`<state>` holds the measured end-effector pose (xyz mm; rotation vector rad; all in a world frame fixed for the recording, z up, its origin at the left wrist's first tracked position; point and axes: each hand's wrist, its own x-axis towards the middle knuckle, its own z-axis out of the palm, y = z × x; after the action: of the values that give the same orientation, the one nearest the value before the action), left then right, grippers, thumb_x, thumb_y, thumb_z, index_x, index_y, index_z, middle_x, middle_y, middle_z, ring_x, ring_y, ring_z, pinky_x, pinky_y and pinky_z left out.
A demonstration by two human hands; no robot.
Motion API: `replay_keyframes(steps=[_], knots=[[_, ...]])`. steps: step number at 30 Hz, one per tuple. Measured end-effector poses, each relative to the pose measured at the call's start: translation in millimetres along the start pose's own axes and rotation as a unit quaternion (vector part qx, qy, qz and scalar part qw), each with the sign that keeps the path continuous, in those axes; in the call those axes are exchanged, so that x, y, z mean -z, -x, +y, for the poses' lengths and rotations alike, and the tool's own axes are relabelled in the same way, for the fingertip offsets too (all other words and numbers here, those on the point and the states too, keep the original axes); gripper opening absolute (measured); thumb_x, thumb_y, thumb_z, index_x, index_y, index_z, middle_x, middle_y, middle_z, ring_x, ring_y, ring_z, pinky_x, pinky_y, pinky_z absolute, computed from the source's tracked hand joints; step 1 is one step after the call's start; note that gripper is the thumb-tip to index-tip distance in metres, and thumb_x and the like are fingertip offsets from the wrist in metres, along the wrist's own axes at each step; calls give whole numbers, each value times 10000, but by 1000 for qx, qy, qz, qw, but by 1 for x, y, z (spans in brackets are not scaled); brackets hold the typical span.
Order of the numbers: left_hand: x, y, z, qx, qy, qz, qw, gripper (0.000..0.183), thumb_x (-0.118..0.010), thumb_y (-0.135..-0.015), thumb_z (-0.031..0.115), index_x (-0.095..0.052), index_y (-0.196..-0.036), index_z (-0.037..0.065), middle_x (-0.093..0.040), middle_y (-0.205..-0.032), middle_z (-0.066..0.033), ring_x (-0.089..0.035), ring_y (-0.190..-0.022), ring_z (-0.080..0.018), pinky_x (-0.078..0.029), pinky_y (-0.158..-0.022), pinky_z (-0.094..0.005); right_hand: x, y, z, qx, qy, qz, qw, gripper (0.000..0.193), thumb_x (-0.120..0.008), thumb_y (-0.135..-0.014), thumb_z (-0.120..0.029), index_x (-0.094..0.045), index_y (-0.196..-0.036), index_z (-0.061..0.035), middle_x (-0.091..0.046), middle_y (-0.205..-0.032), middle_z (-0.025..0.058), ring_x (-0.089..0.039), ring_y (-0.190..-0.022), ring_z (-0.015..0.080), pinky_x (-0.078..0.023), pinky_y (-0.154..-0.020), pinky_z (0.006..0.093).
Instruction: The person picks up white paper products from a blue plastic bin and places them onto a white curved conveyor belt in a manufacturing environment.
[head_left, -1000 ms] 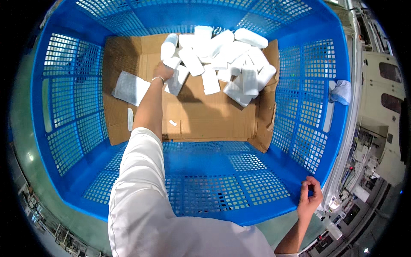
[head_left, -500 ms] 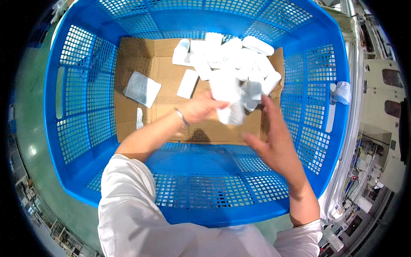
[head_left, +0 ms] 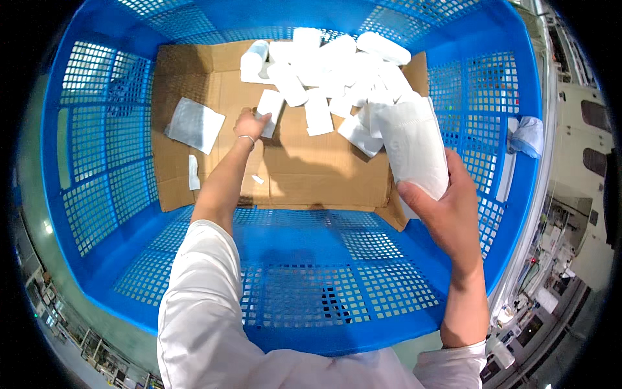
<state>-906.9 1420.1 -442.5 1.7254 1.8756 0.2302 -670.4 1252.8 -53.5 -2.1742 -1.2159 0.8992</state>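
While the right hand (head_left: pixel 457 217) has fingers clamped on the held pack (head_left: pixel 414 142), a loose pack (head_left: pixel 273 107) lies on cardboard (head_left: pixel 324 185) just right of the nearer left hand (head_left: pixel 248 124), long axis pointing away, left grip unclear.

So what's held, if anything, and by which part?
The right hand holds a rounded white packet by its near end; whether the left hand grips the rectangular packet beside it is unclear.

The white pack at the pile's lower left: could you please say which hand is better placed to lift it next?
Probably the left hand: it is at that white pack, while the right hand is farther away and holds a second pack.
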Motion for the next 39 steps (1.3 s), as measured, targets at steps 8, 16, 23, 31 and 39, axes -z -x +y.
replay_keyframes(steps=[8, 16, 23, 31, 39], knots=[[3, 32, 15, 216, 344, -270, 873, 499, -703, -689, 289, -565, -1051, -27, -626, -956, -106, -615, -835, -196, -498, -681, -295, 1, -2, 3, -101, -194, -61, 974, 491, -709, -664, -190, -509, -1044, 48, -602, -910, 127, -589, -779, 168, -472, -681, 265], [106, 162, 173, -102, 507, -446, 730, 413, -628, -785, 88, -475, -1166, 38, -563, -1096, -82, -536, -1012, -175, -453, -859, -300, -14, 2, 7, -164, -330, -154, 917, 562, -730, -643, -202, -510, -1116, 6, -581, -992, 94, -558, -883, 158, -440, -786, 264], [156, 112, 195, -507, 281, -423, 696, 492, -676, -730, 250, -523, -1131, 10, -559, -1110, -118, -516, -1043, -198, -455, -835, -347, -11, 1, 6, -149, -418, -116, 888, 588, -714, -646, -220, -489, -1138, 11, -577, -1011, 95, -560, -892, 170, -438, -801, 274], [88, -87, 124, -62, -180, 128, 973, 561, -670, -647, 424, -583, -1064, 59, -591, -1093, -109, -565, -1000, -259, -429, -856, -400, -7, 3, -3, -140, -426, -110, 887, 563, -687, -659, -225, -489, -1131, 10, -583, -995, 95, -567, -873, 162, -446, -778, 268], [70, -114, 31, 114, 252, -91, 957, 585, -663, -638, 452, -611, -1006, -1, -631, -891, -119, -599, -786, -253, -456, -696, -349, 2, 3, -7, -146, -439, -83, 883, 565, -659, -679, -269, -477, -1131, 18, -575, -982, 100, -563, -864, 161, -444, -768, 262]])
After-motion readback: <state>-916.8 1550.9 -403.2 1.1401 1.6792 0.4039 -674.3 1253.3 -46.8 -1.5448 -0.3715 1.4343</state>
